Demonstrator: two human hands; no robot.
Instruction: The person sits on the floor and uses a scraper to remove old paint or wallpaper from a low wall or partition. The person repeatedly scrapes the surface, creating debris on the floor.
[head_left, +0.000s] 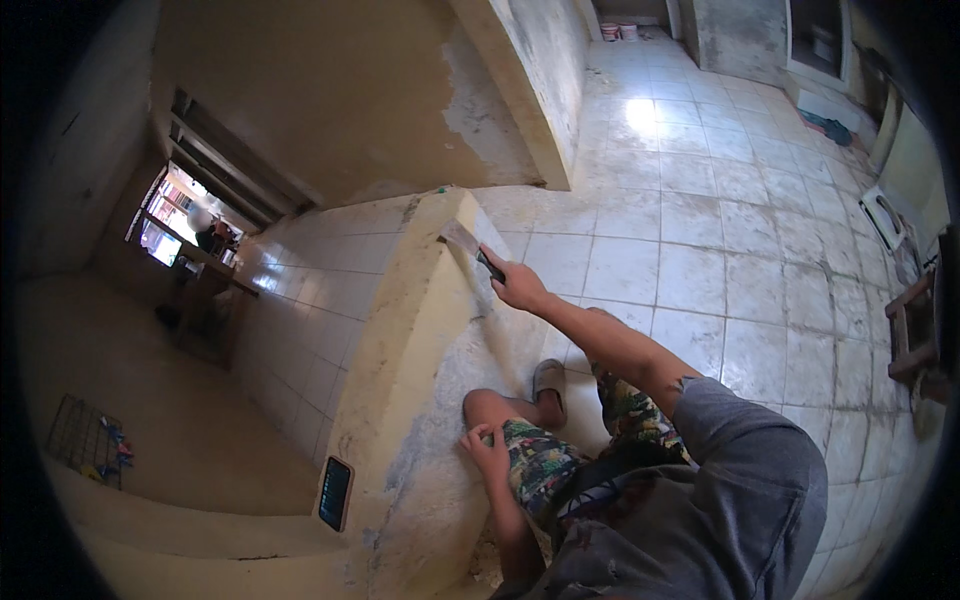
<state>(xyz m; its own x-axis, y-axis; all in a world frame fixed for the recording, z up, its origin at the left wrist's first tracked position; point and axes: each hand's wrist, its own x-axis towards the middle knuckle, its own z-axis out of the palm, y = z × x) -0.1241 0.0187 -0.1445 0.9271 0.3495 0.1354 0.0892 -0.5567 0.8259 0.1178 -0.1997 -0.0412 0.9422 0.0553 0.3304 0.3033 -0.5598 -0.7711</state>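
Note:
My right hand (517, 283) grips the dark handle of a putty knife (460, 236). The knife's wide metal blade reaches the top edge of a low yellow-painted wall (409, 300), near the wall's far end. My left hand (484, 448) rests by my bent knee, at the hem of the patterned shorts; its fingers are partly curled, and I see nothing held in it. On the wall's side, below the top edge, paint is worn off and grey plaster (442, 397) shows.
A smartphone (336, 493) lies on the low wall's near end. White floor tiles (690, 270) spread on the right. A wire rack (86, 442) is at the left, a wooden stool (911, 326) at the right edge. A person (210, 229) is far off by the bright opening.

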